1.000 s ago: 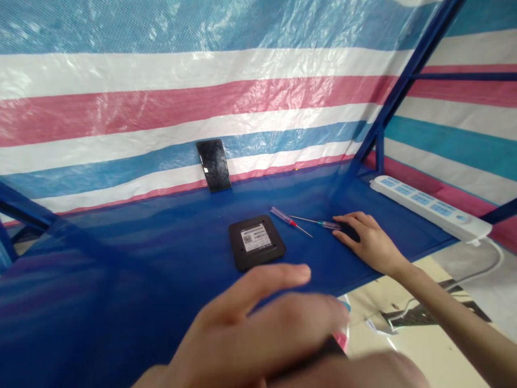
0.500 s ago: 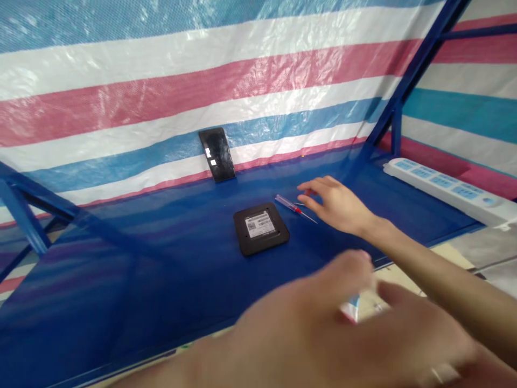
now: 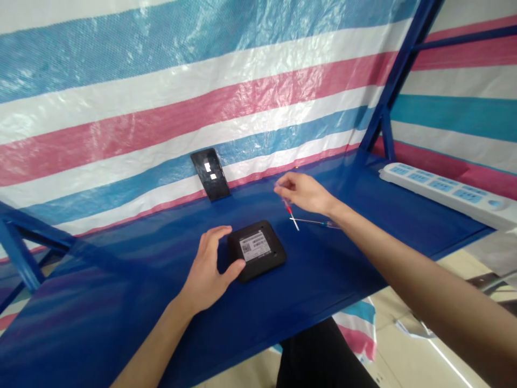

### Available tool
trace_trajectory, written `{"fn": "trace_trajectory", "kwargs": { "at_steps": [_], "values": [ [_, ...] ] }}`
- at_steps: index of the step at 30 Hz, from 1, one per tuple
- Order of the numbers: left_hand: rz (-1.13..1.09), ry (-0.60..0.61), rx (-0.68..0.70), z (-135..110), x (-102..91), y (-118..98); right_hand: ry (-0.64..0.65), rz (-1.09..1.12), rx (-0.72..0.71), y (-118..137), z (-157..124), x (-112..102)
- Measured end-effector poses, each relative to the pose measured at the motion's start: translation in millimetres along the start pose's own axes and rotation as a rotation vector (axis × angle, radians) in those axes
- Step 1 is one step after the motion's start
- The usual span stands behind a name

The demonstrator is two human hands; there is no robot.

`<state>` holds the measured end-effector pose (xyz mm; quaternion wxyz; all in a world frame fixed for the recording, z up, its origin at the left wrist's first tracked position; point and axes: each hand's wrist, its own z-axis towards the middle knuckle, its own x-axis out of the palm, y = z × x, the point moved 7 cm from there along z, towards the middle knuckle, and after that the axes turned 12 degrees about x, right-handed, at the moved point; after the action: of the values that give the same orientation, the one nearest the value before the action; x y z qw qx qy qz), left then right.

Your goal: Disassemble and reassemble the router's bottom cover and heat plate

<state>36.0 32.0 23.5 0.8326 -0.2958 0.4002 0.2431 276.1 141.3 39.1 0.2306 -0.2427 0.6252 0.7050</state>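
Observation:
A flat black square box (image 3: 264,267) with rounded corners and a white printed label lies on the blue table. At its left side is my left hand (image 3: 210,267), thumb and fingers spread around the edge; I cannot tell whether they press on it. Beyond the box to the right, my right hand (image 3: 305,191) pinches the clear handle of a screwdriver (image 3: 288,207) with a red collar, its shaft slanting down to the table. A second screwdriver (image 3: 311,221), with a long thin shaft, rests under my right wrist, its handle partly covered.
A black phone-like slab (image 3: 212,180) leans against the striped sheet (image 3: 161,124) at the back. A white power strip (image 3: 444,186) lies at the right end of the blue table (image 3: 133,291). Blue frame bars (image 3: 398,81) rise at both sides.
My left hand has gone from the blurred foreground to the box's left side. My right hand has moved left and taken hold of the red-collared screwdriver. The view has shifted slightly.

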Motion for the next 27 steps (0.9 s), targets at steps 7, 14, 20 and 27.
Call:
{"fn": "trace_trajectory", "kwargs": {
  "at_steps": [7, 14, 20, 27],
  "values": [
    [-0.132, 0.425, -0.158, -10.4, 22.2, 4.5, -0.246, 0.52, -0.083, -6.0, -18.8, 1.5],
    [-0.114, 0.475, -0.17, -12.8, 22.5, 11.2, -0.273, 0.631, -0.121, 5.3, -35.1, 6.7],
    [-0.104, 0.491, -0.18, -11.8, 22.3, 13.9, -0.317, 0.631, -0.146, 11.0, -39.0, 4.2],
    [-0.123, 0.469, -0.162, -11.4, 22.3, 14.3, -0.289, 0.616, -0.132, 2.9, -35.9, 8.4]
  ]
}}
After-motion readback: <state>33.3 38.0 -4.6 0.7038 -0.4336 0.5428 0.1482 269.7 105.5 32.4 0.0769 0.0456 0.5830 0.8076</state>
